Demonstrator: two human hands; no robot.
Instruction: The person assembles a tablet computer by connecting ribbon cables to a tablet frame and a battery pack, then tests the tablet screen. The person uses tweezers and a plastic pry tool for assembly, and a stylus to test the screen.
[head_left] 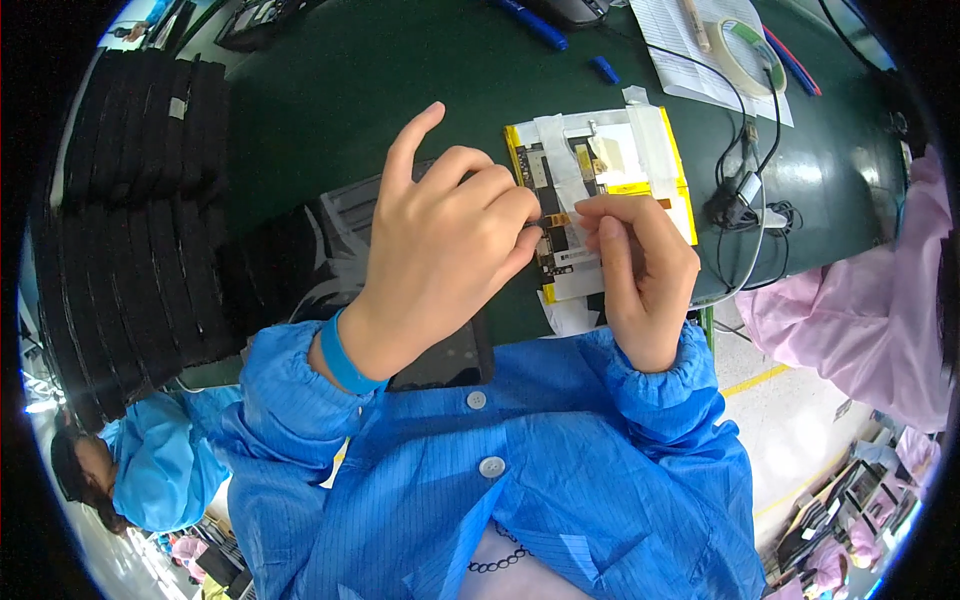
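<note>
An opened flat electronic device (616, 128) lies on the green table, with yellow edging, a dark circuit board (541, 172) on its left side and white tape strips (655, 150) across it. Both my hands meet over the board's lower part, beside a small orange flex cable (559, 221). My left hand (440, 235) points its index finger up, while the thumb and other fingers pinch at the board's left edge. Thumb and index finger of my right hand (652, 265) are pinched close to the cable. Whatever sits between the fingertips of either hand is too small to make out.
Stacked black trays (130, 250) stand at left. A dark glass panel (445, 358) lies beneath my left wrist. Tangled cables (745, 200), a tape roll (750, 60), paper (675, 45) and a blue marker (535, 24) lie around. A pink sleeve (850, 300) is at right.
</note>
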